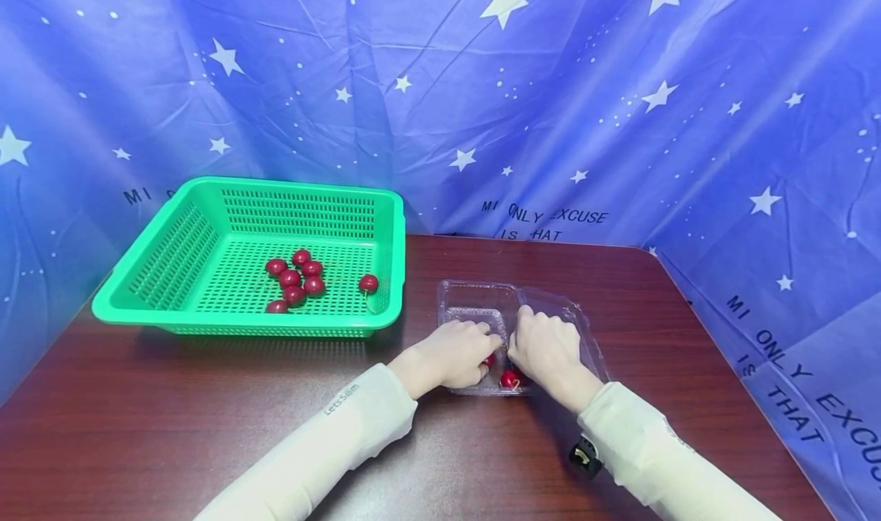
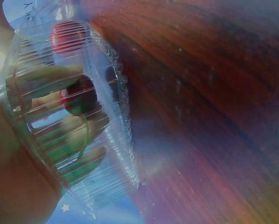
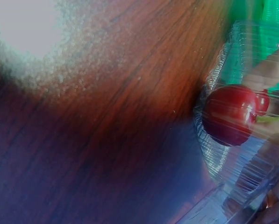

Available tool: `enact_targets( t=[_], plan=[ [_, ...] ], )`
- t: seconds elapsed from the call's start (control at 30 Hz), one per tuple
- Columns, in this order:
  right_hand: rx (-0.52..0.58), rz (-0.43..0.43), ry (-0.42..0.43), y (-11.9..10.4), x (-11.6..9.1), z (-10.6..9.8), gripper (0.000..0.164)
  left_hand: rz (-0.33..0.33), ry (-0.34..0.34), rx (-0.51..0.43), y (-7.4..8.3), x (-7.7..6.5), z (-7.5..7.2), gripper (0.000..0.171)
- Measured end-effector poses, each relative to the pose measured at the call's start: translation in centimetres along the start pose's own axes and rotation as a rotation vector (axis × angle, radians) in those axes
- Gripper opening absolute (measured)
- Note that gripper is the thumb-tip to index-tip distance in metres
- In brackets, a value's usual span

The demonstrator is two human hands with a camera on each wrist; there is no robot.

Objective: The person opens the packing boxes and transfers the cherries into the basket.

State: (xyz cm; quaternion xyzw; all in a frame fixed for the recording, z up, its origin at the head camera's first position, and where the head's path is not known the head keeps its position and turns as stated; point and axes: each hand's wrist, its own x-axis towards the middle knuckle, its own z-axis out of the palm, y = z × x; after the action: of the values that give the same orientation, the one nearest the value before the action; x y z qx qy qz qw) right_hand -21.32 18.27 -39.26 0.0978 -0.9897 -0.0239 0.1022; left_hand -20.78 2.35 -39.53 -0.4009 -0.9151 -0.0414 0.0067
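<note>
A clear plastic clamshell box [image 1: 475, 291] lies on the table with its lid [image 1: 592, 345] folded out to the right. My left hand [image 1: 454, 353] reaches inside, its fingers curled round a cherry [image 1: 489, 360]. Through the ribbed wall in the left wrist view, that cherry [image 2: 78, 95] shows dark with a green stem among the fingers. My right hand [image 1: 547, 349] grips the box along the side where the lid joins, its fingertips hidden in the head view. Another red cherry [image 1: 510, 379] sits in the box's front corner, large behind the clear wall [image 3: 230, 115] in the right wrist view.
A green slotted basket [image 1: 248, 322] stands at the left of the wooden table [image 1: 454, 460]. Several dark red cherries [image 1: 290, 278] lie in it, with one cherry [image 1: 368, 283] apart near its right wall. A blue star-patterned cloth [image 1: 427, 123] hangs behind and at the sides.
</note>
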Motion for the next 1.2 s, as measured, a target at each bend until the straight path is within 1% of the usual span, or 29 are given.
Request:
enact_targets(
  t=[0.17, 0.27, 0.37, 0.57, 0.77, 0.97, 1.13, 1.2],
  plan=[
    [-0.001, 0.004, -0.002, 0.0, 0.0, 0.0, 0.017, -0.016, 0.039, 0.047, 0.0, 0.0, 0.0, 0.024],
    [0.0, 0.005, -0.007, 0.0, 0.0, 0.0, 0.017, -0.022, 0.044, 0.057, -0.1, 0.0, -0.1, 0.025],
    [0.002, 0.006, -0.014, -0.1, 0.0, 0.0, 0.017, -0.029, 0.045, 0.06, -0.2, -0.1, -0.2, 0.025],
    [0.004, 0.01, -0.028, -0.1, 0.0, -0.1, 0.017, -0.029, 0.046, 0.059, -0.4, -0.1, -0.9, 0.031],
    [0.004, 0.006, -0.031, -0.1, 0.0, -0.1, 0.017, -0.039, 0.081, 0.045, -1.0, 0.0, -1.4, 0.034],
    [0.004, 0.005, -0.019, -0.1, -0.1, -0.1, 0.017, -0.028, 0.103, 0.052, -1.2, 0.0, -2.2, 0.03],
    [0.0, -0.005, -0.005, -0.1, -0.1, 0.0, 0.018, -0.014, 0.113, 0.044, -1.3, -0.1, -2.6, 0.03],
    [-0.003, -0.006, 0.0, 0.0, -0.1, 0.1, 0.018, -0.007, 0.128, 0.045, -1.4, -0.1, -2.8, 0.029]
  ],
)
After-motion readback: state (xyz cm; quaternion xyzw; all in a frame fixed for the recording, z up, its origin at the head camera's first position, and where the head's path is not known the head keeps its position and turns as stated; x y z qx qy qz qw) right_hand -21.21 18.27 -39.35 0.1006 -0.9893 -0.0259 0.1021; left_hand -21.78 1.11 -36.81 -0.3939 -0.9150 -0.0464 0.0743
